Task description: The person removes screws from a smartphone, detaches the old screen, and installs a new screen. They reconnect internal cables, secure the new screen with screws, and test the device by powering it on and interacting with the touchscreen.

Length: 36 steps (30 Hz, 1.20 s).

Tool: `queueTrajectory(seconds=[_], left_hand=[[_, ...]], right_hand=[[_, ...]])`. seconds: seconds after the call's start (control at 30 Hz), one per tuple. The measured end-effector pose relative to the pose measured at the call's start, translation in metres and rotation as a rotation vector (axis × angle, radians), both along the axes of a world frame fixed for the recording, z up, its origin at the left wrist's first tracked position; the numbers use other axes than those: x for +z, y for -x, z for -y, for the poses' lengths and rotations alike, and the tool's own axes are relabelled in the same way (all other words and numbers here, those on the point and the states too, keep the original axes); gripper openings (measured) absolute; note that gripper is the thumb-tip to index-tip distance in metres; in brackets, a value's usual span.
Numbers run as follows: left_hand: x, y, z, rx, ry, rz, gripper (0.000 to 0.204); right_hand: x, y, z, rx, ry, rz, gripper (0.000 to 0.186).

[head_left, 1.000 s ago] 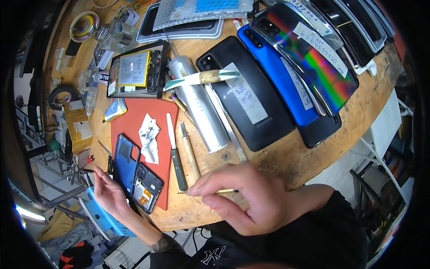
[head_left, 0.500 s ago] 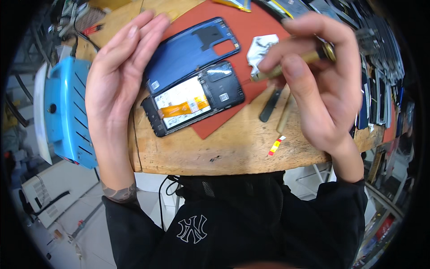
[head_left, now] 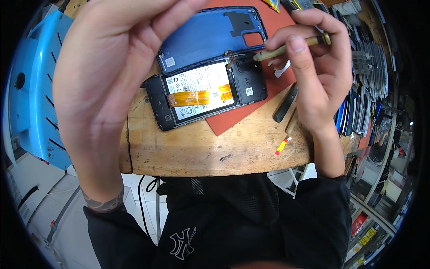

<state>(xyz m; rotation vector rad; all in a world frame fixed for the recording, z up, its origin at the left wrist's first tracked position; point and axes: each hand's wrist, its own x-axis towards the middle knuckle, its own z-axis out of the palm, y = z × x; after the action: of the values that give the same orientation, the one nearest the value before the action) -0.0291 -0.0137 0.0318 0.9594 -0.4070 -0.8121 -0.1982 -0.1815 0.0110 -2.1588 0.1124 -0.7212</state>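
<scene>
My right hand [head_left: 322, 74] grips a screwdriver [head_left: 271, 53] by its yellowish handle, brass cap to the right, its front end over the upper right part of an opened phone [head_left: 251, 83]. Inside the phone lie a white battery [head_left: 192, 80] and an orange flex cable [head_left: 197, 97] across it. Just beyond lies a blue phone back cover [head_left: 201, 38], inner face up. A thin gold-brown strip [head_left: 229, 58] shows where phone and cover meet. My left hand [head_left: 112, 58] is raised near the camera, fingers stretched out and holding nothing visible; the fingertips are cut off above.
Phone and cover lie partly on a red mat [head_left: 219, 125] on the wooden table [head_left: 179, 152]. A dark flat tool [head_left: 285, 104] and a small yellow-red strip [head_left: 282, 146] lie near my right hand. A blue machine [head_left: 45, 89] stands left; stacked panels [head_left: 365, 80] crowd the right.
My left hand has come up closer to the camera. My right hand has turned the screwdriver, whose front end now overlaps the phone. The view has shifted, and the gold-brown strip shows more plainly.
</scene>
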Motion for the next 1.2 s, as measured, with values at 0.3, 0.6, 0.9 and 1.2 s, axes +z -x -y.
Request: queueTrajectory(seconds=[0.3, 0.6, 0.9, 1.2], left_hand=[[0.012, -0.005, -0.006, -0.078, -0.084, -0.103, 0.037], [0.006, -0.004, -0.007, -0.097, -0.027, -0.074, 0.038], [0.007, -0.001, -0.004, -0.09, -0.025, 0.018, 0.044], [0.007, -0.013, -0.008, -0.08, -0.011, -0.034, 0.042]], right_hand=[[0.017, -0.023, -0.01, -0.03, -0.196, 0.001, 0.03], [0.002, -0.029, -0.008, 0.014, -0.1, 0.026, 0.03], [-0.01, -0.036, -0.002, 0.123, -0.042, 0.083, 0.029], [0.054, -0.034, -0.038, -0.113, 0.384, -0.457, 0.033]])
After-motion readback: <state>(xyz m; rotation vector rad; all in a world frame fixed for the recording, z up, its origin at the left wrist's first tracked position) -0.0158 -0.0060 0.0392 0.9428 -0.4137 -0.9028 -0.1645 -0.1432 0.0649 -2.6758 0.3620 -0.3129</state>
